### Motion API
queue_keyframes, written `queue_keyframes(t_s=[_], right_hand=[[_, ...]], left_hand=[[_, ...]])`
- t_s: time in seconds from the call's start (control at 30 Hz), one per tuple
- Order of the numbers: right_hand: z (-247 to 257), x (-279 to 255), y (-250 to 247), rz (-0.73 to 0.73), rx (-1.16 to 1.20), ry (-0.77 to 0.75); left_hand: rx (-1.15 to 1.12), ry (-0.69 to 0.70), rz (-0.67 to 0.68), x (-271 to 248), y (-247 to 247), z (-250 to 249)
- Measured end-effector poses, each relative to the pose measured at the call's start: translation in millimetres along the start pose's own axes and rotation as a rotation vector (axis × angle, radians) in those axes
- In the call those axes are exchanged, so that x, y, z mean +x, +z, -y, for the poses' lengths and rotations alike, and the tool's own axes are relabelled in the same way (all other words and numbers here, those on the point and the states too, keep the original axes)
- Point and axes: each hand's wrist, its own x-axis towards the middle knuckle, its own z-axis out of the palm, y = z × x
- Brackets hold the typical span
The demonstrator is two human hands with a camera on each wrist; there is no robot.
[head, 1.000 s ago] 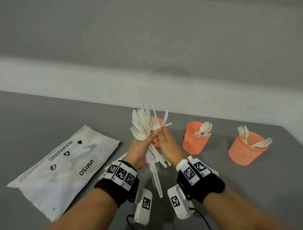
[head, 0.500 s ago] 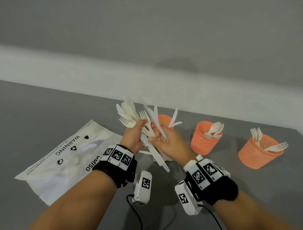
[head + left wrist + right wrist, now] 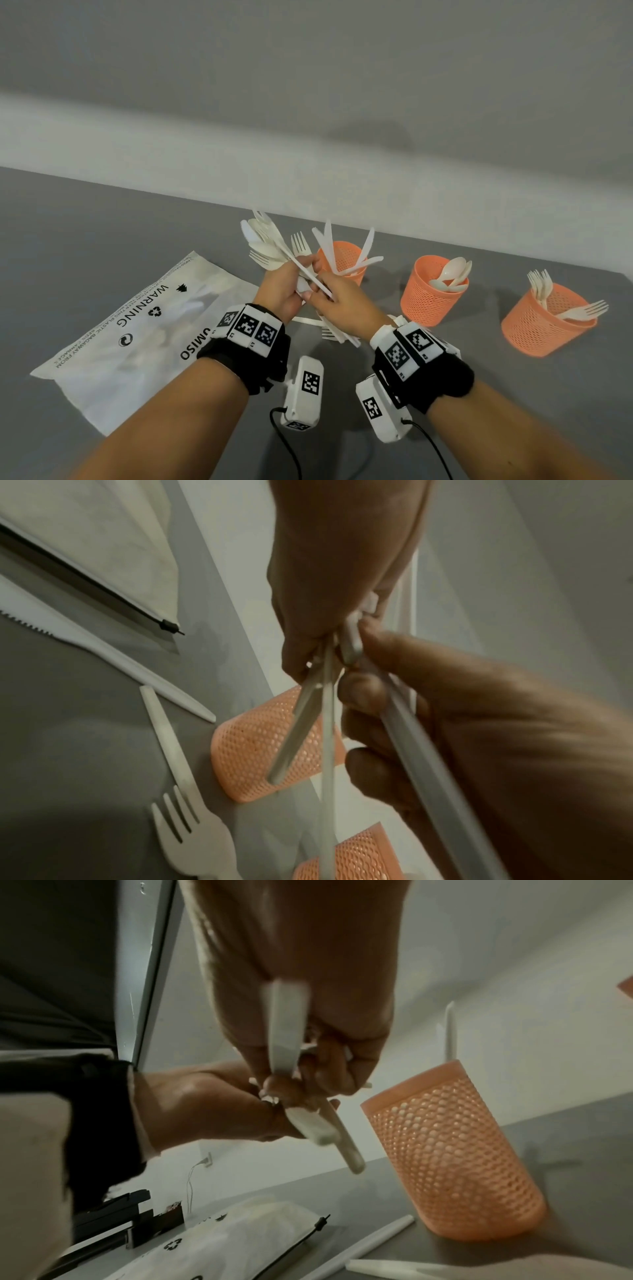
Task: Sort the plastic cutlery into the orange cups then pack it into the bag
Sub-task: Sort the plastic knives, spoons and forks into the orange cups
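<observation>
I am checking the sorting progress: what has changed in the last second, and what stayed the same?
The left hand has tipped its cutlery bundle leftward, and the right hand has drawn one knife partly out of it. Nothing was let go. The three cups and the bag stayed as they were.

My forearms are bare, with no sleeves. Each wrist carries a black fabric wrist strap (image 3: 442, 383) topped by white blocks (image 3: 251, 325) printed with black-and-white square markers. A white camera housing (image 3: 305, 392) with its own marker hangs under each wrist, and a black cable (image 3: 284, 442) trails from each housing.
</observation>
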Motion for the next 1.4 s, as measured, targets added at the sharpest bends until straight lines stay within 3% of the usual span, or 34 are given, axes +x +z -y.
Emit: queue_keyframes(t_s=[0.17, 0.37, 0.47, 0.63, 0.7, 0.77, 0.93, 1.0, 1.07, 1.13, 1.27, 1.4], right_hand=[[-8.7, -3.4, -9.4, 0.11, -0.083, 0.093], [-22.7, -22.2, -35.8, 0.263, 0.228, 0.283], [-18.4, -18.0, -49.5, 0.105, 0.363, 0.302], [3.2, 18.3, -58.5, -0.299, 0.365, -0.018], [2.7, 37.3, -57.3, -0.403, 0.436, -0.059], [-6.9, 53.0, -53.7, -0.443, 0.443, -0.014], [-28.9, 62.5, -46.9, -0.349, 0.272, 0.177], [-26.0, 58.5, -45.0, -0.463, 0.108, 0.098], [-15.6, 47.9, -42.0, -0.544, -0.009, -0.072], [-6.7, 35.9, -33.8, -0.454, -0.047, -0.169], [-1.9, 13.0, -10.4, -0.12, -0.222, -0.187], [1.4, 8.8, 1.3, -0.039, -0.388, -0.156]], left_hand=[[-0.098, 0.053, -0.121, 2.5, -5.0, -10.6], [-0.286, 0.114, -0.238, 12.1, -23.1, -20.2], [-0.262, 0.12, -0.259, 12.7, -27.3, -20.3], [-0.151, 0.079, -0.226, 2.9, -20.0, -12.5], [-0.115, 0.069, -0.19, -3.1, -17.8, -11.4], [-0.081, 0.063, -0.144, -7.2, -16.4, -11.1], [-0.032, 0.026, -0.063, -8.0, -19.0, -9.2], [-0.014, 0.029, -0.069, -5.4, -20.4, -7.9], [-0.004, 0.026, -0.079, -4.8, -18.0, -6.6], [0.014, 0.039, -0.097, -3.6, -15.6, -5.8], [0.104, 0.092, -0.161, -2.3, -8.7, -6.1], [0.156, 0.108, -0.148, -4.0, -6.3, -6.0]])
